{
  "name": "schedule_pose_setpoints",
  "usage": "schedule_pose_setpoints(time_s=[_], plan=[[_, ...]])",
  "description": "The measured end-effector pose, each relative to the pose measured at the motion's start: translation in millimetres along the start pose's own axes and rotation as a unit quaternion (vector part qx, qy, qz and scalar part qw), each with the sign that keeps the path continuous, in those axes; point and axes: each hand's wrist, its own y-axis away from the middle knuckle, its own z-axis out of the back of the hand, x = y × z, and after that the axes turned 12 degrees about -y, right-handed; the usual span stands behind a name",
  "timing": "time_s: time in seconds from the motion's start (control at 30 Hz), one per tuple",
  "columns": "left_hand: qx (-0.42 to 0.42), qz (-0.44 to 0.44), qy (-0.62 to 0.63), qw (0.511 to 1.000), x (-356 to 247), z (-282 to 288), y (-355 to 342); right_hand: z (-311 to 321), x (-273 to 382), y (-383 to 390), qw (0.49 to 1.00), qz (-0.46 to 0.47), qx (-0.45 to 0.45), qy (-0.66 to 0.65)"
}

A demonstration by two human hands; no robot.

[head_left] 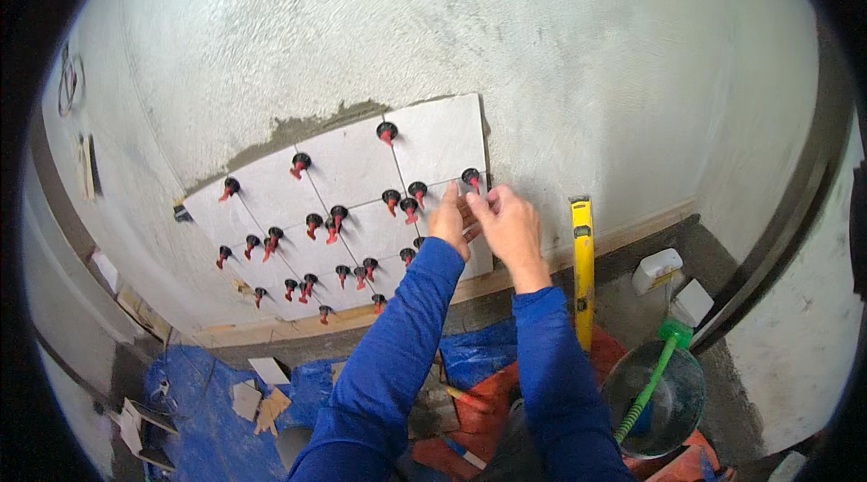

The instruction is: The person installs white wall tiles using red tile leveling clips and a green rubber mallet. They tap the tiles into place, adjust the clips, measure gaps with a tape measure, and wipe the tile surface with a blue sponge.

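At frame centre, your left hand [449, 222] and right hand [508, 227] pinch a red-and-black plastic levelling clip [470, 179], seating it at the white square wall tiles' [348, 166] edge.

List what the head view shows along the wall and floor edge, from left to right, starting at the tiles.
White wall tiles with red and black levelling clips → left hand → right hand, both at the tiles' right edge → yellow spirit level leaning upright → bucket with a green-handled tool.
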Motion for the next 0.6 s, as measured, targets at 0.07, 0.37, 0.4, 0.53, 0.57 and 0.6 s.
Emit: schedule_pose_setpoints(time_s=[0.07,0.37,0.4,0.53,0.57,0.6], plan=[[0.044,0.038,-0.003,0.998,-12.8,1.0,-15.3,-6.2,-1.3,-2.3,1.000,0.001,-0.005,0.015],[0.099,0.037,0.001,0.994,-15.8,2.2,-58.2,-28.6,-22.4,-11.3,0.996,0.077,-0.039,0.030],[0.110,0.033,-0.003,0.993,-16.2,2.1,-64.5,-30.6,-23.0,-11.9,0.995,0.085,-0.041,0.036],[0.070,0.024,-0.057,0.996,-16.6,2.2,-75.1,-35.9,-26.8,-13.8,0.993,0.106,-0.052,0.030],[0.054,0.004,-0.071,0.996,-16.5,1.1,-74.2,-36.6,-28.2,-14.7,0.991,0.116,-0.052,0.033],[0.026,-0.007,-0.094,0.995,-16.6,-0.5,-72.1,-36.7,-29.7,-14.7,0.991,0.123,-0.049,0.036]])
